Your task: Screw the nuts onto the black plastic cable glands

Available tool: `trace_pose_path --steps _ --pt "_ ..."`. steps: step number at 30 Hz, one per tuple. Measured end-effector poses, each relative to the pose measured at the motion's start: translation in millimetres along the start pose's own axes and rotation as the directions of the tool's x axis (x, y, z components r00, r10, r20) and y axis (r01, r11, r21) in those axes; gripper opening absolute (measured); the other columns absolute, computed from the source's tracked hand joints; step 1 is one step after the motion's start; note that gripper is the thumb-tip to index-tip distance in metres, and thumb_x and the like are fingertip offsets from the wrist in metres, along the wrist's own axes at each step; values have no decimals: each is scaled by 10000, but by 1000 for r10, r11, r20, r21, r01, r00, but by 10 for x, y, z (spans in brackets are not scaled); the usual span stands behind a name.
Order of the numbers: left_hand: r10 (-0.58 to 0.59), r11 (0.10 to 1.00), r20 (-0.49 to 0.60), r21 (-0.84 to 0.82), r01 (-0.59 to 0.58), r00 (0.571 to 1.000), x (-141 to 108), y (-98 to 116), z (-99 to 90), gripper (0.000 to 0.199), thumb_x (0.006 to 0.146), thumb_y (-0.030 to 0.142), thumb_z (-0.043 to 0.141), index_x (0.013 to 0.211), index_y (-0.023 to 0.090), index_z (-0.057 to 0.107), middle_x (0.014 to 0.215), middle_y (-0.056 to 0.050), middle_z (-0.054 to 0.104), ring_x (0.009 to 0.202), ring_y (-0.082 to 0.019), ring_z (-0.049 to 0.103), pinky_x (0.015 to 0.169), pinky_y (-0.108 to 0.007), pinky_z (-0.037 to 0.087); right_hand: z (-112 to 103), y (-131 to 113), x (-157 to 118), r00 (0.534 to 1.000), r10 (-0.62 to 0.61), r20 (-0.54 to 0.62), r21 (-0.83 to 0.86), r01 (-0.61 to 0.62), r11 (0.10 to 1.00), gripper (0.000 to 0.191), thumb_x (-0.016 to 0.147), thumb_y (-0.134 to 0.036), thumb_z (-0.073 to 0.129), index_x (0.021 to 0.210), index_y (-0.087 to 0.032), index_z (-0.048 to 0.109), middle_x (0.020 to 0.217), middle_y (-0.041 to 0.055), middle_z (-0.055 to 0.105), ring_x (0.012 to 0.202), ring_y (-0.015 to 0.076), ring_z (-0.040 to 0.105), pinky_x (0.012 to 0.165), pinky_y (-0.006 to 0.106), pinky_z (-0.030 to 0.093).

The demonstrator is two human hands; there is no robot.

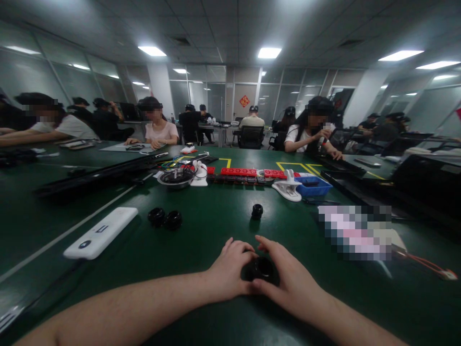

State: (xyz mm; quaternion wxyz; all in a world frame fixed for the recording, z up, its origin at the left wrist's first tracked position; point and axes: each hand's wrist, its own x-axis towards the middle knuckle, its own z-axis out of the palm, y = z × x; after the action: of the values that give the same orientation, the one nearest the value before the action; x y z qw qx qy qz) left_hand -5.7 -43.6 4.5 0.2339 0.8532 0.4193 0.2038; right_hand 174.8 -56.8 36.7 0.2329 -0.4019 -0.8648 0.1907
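Low over the green table, a black hollow cylinder (264, 267) with an open round end sits between my two hands. My left hand (232, 269) curls its fingers and thumb around the left side of it. My right hand (293, 274) curves around the right side, thumb on the near side and index finger stretched out beyond the far side. My thumbs come close together in front. Some right fingers are hidden. Beyond my hands stands a small black ribbed ring-like part (257, 211). Two similar black round parts (164, 218) rest together farther left.
A white power bank (103, 233) with a cable lies left. Across the middle are a round tray (169, 182), a row of red blocks (241, 172), a white clip stand (288, 186) and a blue bin (313, 186). A blurred packet (353, 235) lies right. Co-workers sit beyond.
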Motion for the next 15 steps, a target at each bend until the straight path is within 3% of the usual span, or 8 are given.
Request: trace_pose_path --steps 4,10,15 --pt "18 1000 -31 -12 -18 999 1 2 0 566 541 480 719 1021 233 551 1084 -45 504 1044 -253 442 1008 -536 147 23 28 12 999 51 -14 4 -51 999 569 686 -214 590 1210 -161 372 1104 114 529 1014 241 515 871 414 432" --pt "23 1000 -28 -4 -23 999 8 -2 -10 553 587 434 705 1071 227 537 1058 -49 510 1028 -248 445 994 -510 196 -41 -31 -17 988 -141 58 102 135 986 607 666 -77 462 1247 -169 309 1216 121 461 1103 227 464 936 419 390" --pt "57 998 -36 -8 -57 998 -2 -44 22 472 615 464 681 992 206 563 1070 -56 517 1040 -240 444 1003 -490 184 5 14 11 999 11 -36 -9 -11 1000 637 685 -219 584 1250 -141 300 1134 142 492 1033 263 494 867 448 428"
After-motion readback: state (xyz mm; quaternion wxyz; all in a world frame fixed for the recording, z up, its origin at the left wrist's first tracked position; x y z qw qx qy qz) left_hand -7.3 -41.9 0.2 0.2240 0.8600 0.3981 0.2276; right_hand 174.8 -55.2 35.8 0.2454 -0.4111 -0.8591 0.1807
